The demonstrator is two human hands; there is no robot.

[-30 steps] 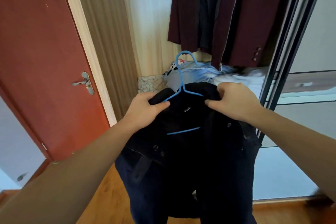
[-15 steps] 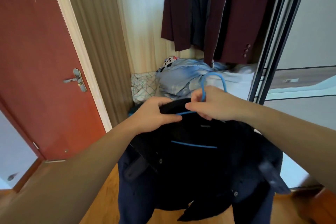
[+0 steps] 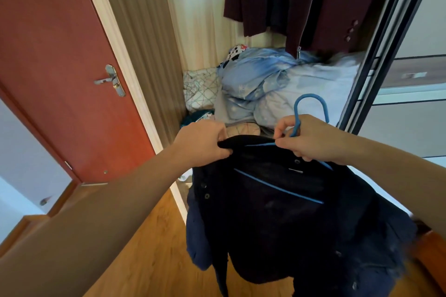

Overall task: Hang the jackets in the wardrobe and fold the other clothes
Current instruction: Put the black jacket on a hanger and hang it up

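Observation:
A dark navy jacket hangs open in front of me on a blue wire hanger. My left hand pinches the jacket's collar at its left shoulder. My right hand is closed around the hanger's neck, just under the hook, with the hook standing up above my fingers. The hanger's blue bar shows inside the jacket. Behind, the wardrobe stands open with a maroon jacket hanging at the top.
Crumpled light blue bedding and a patterned cloth fill the wardrobe's floor. A black sliding door frame runs down the right side. A red door with a metal handle is at the left. The floor is wood.
My right hand has slid from the jacket's right shoulder to the hanger's neck and gripped it. Jacket and hanger dropped lower and shifted right. My view tilted down.

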